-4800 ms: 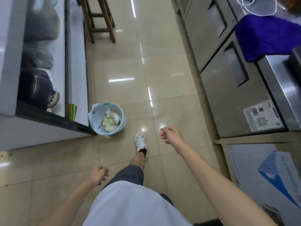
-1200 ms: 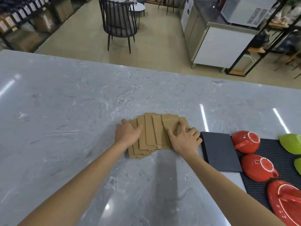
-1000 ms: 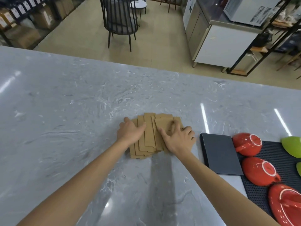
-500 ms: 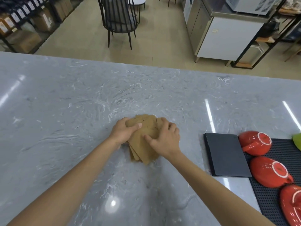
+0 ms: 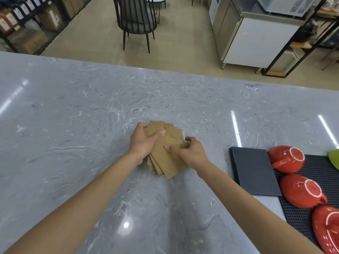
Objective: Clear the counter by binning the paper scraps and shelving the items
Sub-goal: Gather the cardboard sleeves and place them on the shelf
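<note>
My left hand (image 5: 142,143) and right hand (image 5: 190,154) are both clamped on the brown card pieces (image 5: 167,158), mid-counter (image 5: 77,143). Half a second ago they sat squarer; now they're bunched tighter and angled. No readable writing anywhere. Black board (image 5: 256,173) and red cups (image 5: 286,159) crowd the right; loads of bare marble left and ahead.

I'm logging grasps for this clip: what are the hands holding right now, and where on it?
Both hold the stack of brown cardboard pieces on the counter: the left hand grips its left edge, the right hand its right edge, thumbs on top.
</note>
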